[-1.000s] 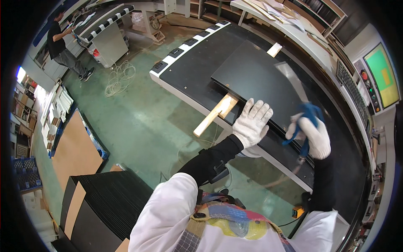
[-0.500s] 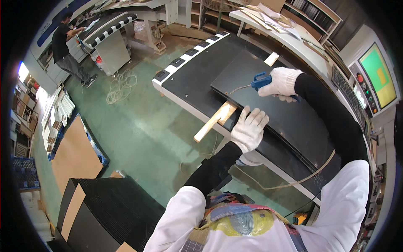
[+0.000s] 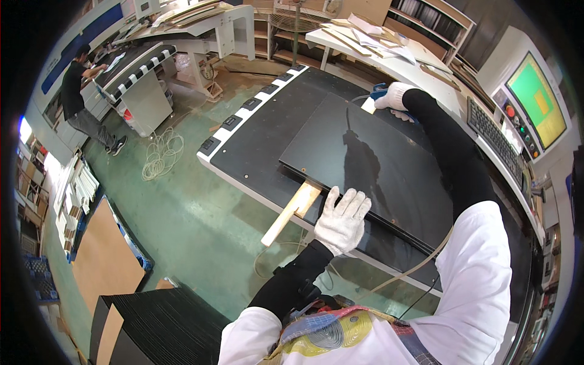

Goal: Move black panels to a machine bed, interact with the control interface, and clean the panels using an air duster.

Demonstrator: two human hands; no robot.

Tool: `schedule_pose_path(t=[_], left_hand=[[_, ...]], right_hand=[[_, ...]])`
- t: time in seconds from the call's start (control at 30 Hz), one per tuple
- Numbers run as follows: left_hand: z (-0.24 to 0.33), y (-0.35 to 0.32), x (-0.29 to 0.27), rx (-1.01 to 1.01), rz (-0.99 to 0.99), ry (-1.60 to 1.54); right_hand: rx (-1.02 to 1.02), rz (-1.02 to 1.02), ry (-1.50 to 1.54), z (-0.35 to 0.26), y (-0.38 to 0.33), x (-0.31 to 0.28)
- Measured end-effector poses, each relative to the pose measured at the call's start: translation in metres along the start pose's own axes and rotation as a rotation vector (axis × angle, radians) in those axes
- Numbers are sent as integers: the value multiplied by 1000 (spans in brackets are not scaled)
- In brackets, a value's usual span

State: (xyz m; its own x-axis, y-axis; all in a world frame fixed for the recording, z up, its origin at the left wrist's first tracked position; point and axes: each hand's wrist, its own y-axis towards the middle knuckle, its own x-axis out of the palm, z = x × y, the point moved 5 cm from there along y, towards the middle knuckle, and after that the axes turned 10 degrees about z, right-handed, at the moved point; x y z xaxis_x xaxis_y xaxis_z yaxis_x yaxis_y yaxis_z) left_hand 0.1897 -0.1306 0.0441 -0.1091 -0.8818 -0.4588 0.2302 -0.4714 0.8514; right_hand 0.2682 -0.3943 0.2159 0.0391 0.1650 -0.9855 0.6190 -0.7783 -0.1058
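Observation:
My gloved left hand lies with fingers stretched over the near edge of a glossy black panel. The panel rests on the black machine table, and its edge looks like more than one layer. Beyond the panel's far edge, my gloved right hand is closed round a blue air blow gun, partly hidden by the glove. A wooden strip sticks out from under the panel on the near side. A pale piece shows at the far side, below the gun.
A beige hose crosses the table edge near my right arm. At right stand a keyboard and a control screen. Stacked black panels sit at lower left, with a brown board beyond. Another person stands at far left.
My right hand has carried the blow gun from over the panel to its far edge. My left hand stays on the near edge. The whole view has shifted slightly.

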Motion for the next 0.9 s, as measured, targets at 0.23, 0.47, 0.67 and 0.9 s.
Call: schedule_pose_path(t=[0.23,0.47,0.67,0.9], left_hand=[[-3,1,5,1,-31,11],[0,-1,3,14,-33,34],[-3,-4,7,6,-39,28],[-4,-3,7,2,-51,45]], right_hand=[[266,-102,-11,94,-7,-21],[358,-21,53,148,-53,-35],[304,-251,-21,135,-100,-20],[152,-364,-275,96,-210,-19]])
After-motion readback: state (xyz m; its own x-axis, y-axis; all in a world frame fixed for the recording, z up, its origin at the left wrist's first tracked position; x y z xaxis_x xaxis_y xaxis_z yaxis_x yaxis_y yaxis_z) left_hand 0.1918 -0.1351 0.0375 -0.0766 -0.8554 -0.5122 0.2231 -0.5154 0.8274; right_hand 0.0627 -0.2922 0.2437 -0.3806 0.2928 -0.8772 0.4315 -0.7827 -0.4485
